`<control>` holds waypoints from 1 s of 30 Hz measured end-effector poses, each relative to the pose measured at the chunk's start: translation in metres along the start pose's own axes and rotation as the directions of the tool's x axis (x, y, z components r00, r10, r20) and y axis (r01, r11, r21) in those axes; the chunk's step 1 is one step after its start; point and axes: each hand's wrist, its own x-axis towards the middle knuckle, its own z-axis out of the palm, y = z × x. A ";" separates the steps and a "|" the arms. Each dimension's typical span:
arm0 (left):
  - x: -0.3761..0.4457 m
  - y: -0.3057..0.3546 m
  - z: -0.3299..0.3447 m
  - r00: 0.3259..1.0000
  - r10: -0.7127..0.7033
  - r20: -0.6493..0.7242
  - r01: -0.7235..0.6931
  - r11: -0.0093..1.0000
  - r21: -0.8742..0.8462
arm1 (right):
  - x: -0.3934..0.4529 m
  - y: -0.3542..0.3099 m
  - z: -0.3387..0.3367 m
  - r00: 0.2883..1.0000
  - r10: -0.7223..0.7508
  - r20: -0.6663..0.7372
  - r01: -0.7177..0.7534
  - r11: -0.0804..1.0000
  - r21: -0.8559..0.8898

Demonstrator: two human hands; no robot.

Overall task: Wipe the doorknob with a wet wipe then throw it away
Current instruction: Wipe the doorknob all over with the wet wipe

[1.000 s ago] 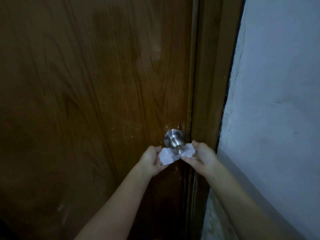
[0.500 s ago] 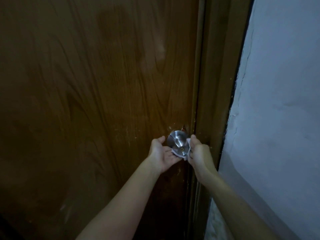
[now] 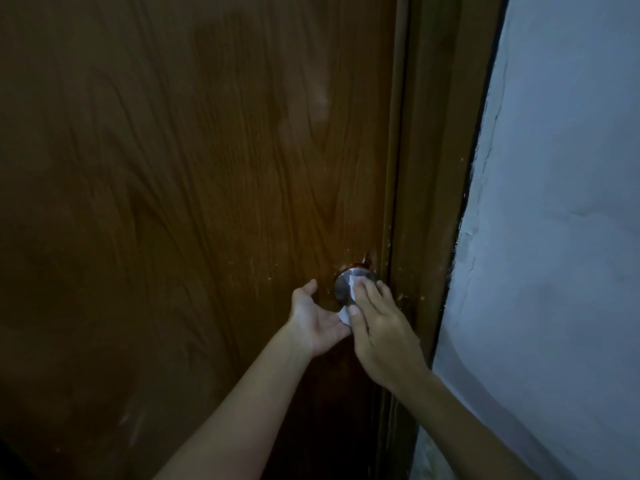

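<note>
A round steel doorknob [image 3: 343, 289] sits on the right edge of a dark wooden door [image 3: 194, 188]. A white wet wipe [image 3: 347, 308] lies over the knob's right and lower side. My right hand [image 3: 379, 327] covers the knob from the right and presses the wipe against it with flat fingers. Palm up and with fingers spread, my left hand [image 3: 313, 317] sits just below and left of the knob, and the wipe's lower corner rests at its fingertips. Most of the wipe is hidden under my right hand.
The wooden door frame [image 3: 433, 188] runs down just right of the knob. A pale blue-white wall [image 3: 561, 237] with a rough edge fills the right side. The light is dim.
The wipe was stretched between both hands under the knob. My right hand has since moved up over the knob with the wipe, and my left hand has opened below it.
</note>
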 end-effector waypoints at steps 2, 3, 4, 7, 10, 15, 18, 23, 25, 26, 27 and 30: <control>0.002 -0.001 -0.002 1.000 -0.004 0.003 0.004 1.000 0.012 | -0.002 0.006 -0.003 0.997 -0.082 0.005 0.082 0.989 -0.124; 0.003 -0.001 -0.001 1.000 -0.006 0.004 0.006 0.999 0.052 | -0.001 0.008 -0.006 0.993 -0.116 0.022 0.118 0.980 -0.158; 0.004 -0.001 0.000 1.000 -0.002 0.002 0.001 0.994 0.110 | 0.000 0.009 -0.007 0.990 -0.136 0.040 0.141 0.980 -0.144; 0.006 -0.002 0.005 1.000 0.021 -0.010 -0.018 0.967 0.256 | 0.001 0.006 -0.014 0.994 -0.074 0.080 0.056 0.977 0.204; 0.009 -0.004 0.006 0.999 0.024 -0.029 -0.014 0.950 0.311 | 0.005 0.000 -0.023 0.986 0.164 0.027 -0.151 0.818 0.555; 0.011 -0.005 0.005 0.987 0.149 -0.055 -0.104 0.864 0.492 | 0.013 0.005 -0.020 0.967 0.253 0.010 -0.208 0.770 0.604; 0.017 -0.008 0.002 0.969 0.211 -0.125 -0.115 0.839 0.532 | 0.016 0.004 -0.018 0.961 0.273 -0.031 -0.195 0.758 0.623; 0.021 -0.012 0.002 0.953 0.240 -0.184 -0.133 0.879 0.458 | 0.005 0.001 -0.010 0.894 0.437 -0.097 -0.259 0.682 0.683; 0.021 -0.014 0.001 0.953 0.241 -0.181 -0.149 0.898 0.414 | 0.000 -0.002 -0.004 0.860 0.505 -0.077 -0.317 0.646 0.694; 0.021 -0.014 0.000 0.958 0.231 -0.168 -0.155 0.915 0.371 | -0.001 -0.003 -0.001 0.860 0.504 -0.080 -0.323 0.661 0.677; 0.021 -0.016 -0.001 0.965 0.216 -0.151 -0.158 0.933 0.324 | -0.002 -0.003 0.001 0.870 0.483 -0.101 -0.306 0.690 0.656; 0.020 -0.020 -0.006 0.978 0.183 -0.096 -0.156 0.959 0.236 | 0.000 -0.007 0.006 0.898 0.376 -0.227 -0.211 0.823 0.528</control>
